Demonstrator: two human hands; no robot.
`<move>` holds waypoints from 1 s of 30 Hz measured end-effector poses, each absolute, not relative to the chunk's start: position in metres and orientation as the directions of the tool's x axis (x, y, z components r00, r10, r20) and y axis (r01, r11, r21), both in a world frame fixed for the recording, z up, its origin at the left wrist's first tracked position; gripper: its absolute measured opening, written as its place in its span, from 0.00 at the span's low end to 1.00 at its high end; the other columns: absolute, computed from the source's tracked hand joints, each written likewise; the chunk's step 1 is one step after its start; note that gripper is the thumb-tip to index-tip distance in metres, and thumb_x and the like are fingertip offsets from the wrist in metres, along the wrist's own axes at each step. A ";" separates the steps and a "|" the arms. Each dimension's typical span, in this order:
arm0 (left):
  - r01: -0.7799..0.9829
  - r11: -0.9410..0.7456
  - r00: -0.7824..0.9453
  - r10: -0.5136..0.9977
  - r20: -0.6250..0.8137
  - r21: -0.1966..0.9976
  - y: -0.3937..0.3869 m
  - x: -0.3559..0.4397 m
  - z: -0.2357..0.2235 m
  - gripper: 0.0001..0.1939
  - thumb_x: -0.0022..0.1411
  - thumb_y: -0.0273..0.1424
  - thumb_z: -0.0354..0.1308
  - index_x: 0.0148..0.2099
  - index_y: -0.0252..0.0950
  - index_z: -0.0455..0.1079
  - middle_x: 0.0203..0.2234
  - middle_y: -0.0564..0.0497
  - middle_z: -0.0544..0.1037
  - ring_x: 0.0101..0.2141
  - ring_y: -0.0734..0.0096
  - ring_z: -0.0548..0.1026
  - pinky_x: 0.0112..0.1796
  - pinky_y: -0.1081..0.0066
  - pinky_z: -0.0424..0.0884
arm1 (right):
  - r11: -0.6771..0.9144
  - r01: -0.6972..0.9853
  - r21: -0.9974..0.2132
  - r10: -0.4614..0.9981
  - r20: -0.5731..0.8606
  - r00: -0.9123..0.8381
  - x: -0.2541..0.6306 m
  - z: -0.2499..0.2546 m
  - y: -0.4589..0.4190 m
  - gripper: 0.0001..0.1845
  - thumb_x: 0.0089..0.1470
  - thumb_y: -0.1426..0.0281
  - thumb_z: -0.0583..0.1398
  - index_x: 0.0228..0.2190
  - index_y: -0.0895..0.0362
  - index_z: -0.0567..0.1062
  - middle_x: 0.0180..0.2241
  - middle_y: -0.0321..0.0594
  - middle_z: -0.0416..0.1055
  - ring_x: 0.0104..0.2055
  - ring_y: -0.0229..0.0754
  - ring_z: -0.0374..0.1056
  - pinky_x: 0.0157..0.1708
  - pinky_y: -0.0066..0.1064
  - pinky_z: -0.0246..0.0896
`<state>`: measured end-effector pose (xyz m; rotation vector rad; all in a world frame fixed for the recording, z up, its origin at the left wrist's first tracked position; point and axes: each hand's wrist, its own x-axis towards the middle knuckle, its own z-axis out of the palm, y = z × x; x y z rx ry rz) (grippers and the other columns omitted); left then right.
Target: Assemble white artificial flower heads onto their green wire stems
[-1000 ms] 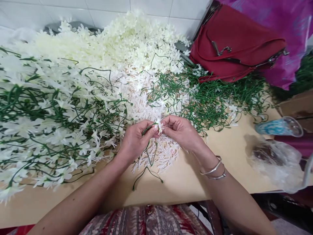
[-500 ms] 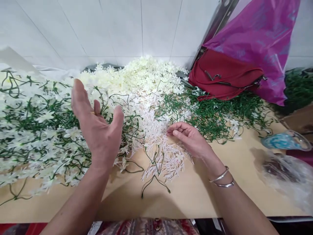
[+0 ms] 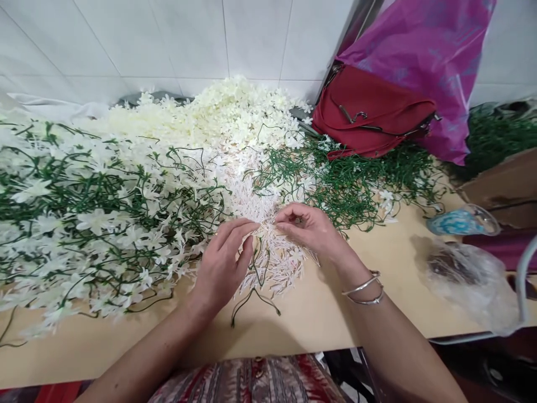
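Note:
My left hand [image 3: 224,257] is over the heap of thin white sticks [image 3: 289,268], fingers stretched forward and thumb apart from them. Its fingertips almost meet those of my right hand [image 3: 312,229]. Thumb and forefinger of the right hand are pinched at the heap, apparently on a thin white stick, hard to separate from the ones behind. Below the hands lie green branched plastic stems [image 3: 255,299]. To the left spreads a thick pile of white artificial flowers on green stems [image 3: 96,221]. Loose cream flower heads [image 3: 235,112] are banked up behind.
Green stems [image 3: 344,196] lie tangled on the right, before a red bag [image 3: 373,112] and a purple plastic bag [image 3: 432,61]. Farther right are a blue-patterned cup [image 3: 461,221], a clear plastic bag [image 3: 470,280] and a cardboard box [image 3: 503,179]. A tiled wall [image 3: 255,39] bounds the back.
My left hand has come down from its raised, spread pose to beside my right fingertips. The right hand stays at the white sticks. The view has shifted slightly.

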<state>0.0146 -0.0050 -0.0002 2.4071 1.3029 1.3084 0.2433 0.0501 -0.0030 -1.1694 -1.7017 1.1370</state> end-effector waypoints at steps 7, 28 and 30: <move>0.807 -0.505 0.341 0.822 0.456 0.305 -0.012 0.022 -0.013 0.06 0.68 0.35 0.66 0.39 0.39 0.76 0.44 0.43 0.79 0.45 0.52 0.76 0.47 0.53 0.68 | 0.361 0.421 -0.832 0.907 0.209 -0.366 0.237 -0.005 0.046 0.07 0.63 0.70 0.63 0.31 0.53 0.77 0.32 0.36 0.74 0.36 0.41 0.68 0.37 0.36 0.61; -0.707 0.099 0.022 0.993 -0.118 0.700 0.004 0.023 0.018 0.08 0.71 0.36 0.66 0.42 0.36 0.76 0.36 0.53 0.84 0.32 0.77 0.84 0.38 0.78 0.83 | 0.404 0.586 -0.702 0.910 0.241 -0.339 0.241 -0.015 0.051 0.11 0.61 0.80 0.62 0.30 0.53 0.72 0.35 0.38 0.74 0.38 0.43 0.68 0.39 0.37 0.61; -0.770 0.143 0.057 0.986 -0.157 0.621 0.007 0.022 0.023 0.07 0.70 0.33 0.66 0.41 0.35 0.77 0.33 0.54 0.83 0.28 0.81 0.81 0.32 0.83 0.81 | 0.386 0.551 -0.740 0.921 0.271 -0.281 0.242 -0.017 0.051 0.10 0.61 0.78 0.62 0.30 0.52 0.72 0.35 0.38 0.75 0.37 0.43 0.70 0.39 0.37 0.62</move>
